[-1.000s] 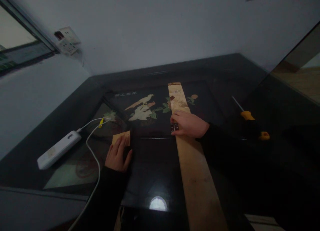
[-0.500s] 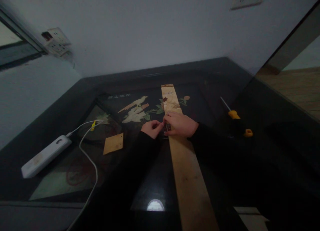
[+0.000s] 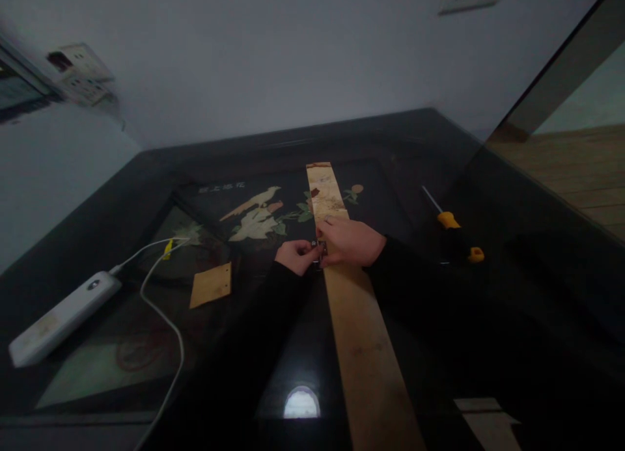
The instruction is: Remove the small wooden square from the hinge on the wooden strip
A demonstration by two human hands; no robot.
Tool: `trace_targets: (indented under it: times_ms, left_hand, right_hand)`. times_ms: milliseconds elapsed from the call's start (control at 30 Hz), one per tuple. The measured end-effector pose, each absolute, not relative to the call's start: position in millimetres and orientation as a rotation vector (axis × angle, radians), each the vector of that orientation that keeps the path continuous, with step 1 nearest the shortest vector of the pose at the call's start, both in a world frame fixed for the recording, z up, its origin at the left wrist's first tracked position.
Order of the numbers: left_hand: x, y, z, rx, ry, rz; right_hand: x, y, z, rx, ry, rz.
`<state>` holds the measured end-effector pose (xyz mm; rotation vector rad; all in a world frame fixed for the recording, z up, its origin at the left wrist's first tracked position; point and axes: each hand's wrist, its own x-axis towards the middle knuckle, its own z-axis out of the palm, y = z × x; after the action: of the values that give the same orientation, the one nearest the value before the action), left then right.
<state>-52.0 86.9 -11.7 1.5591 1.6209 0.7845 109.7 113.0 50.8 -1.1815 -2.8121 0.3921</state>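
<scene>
A long wooden board (image 3: 364,347) lies lengthwise on the dark table, running from the near edge toward the wall. At its left edge is a small metal hinge (image 3: 321,245), partly covered by fingers. My left hand (image 3: 296,254) pinches the hinge from the left with thumb and forefinger. Across the board lies my right hand (image 3: 352,241), its fingers and thumb closed around the hinge at the board's edge. Whether any screw is between the fingers is too small to tell.
A screwdriver (image 3: 449,223) with a yellow-and-black handle lies on the right. On the left are a small wooden piece (image 3: 211,285) with two holes, a white power strip (image 3: 63,317) and its cable (image 3: 178,337). The table (image 3: 405,145) meets a wall behind.
My left hand has shifted slightly to the right against my right hand, covering more of the hinge. The hinge appears more tilted at the board's edge. The whole view has moved a little.
</scene>
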Motion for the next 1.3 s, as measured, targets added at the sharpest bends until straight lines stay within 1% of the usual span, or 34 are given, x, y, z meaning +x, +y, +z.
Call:
trace_targets:
  times_ms: [133,467,900,1300]
  left_hand:
    - [-52.7,85.4,-13.5,1.527,1.587,0.795]
    - [-50.5,86.3,-15.0,1.429,1.462,0.828]
    - [-51.2,87.0,-11.2,1.354,1.373,0.838]
    - [-49.4,86.7,-14.5,1.314,1.396,0.907]
  right_hand:
    - [112.5,113.1,51.9,-1.237,-2.801,0.45]
    - [113.9,121.3,44.3,-1.189,-2.775,0.595]
    - [113.2,119.3,45.5,-1.261,-2.725,0.636]
    - [109.7,119.4,40.4,-1.344,-2.684,0.674]
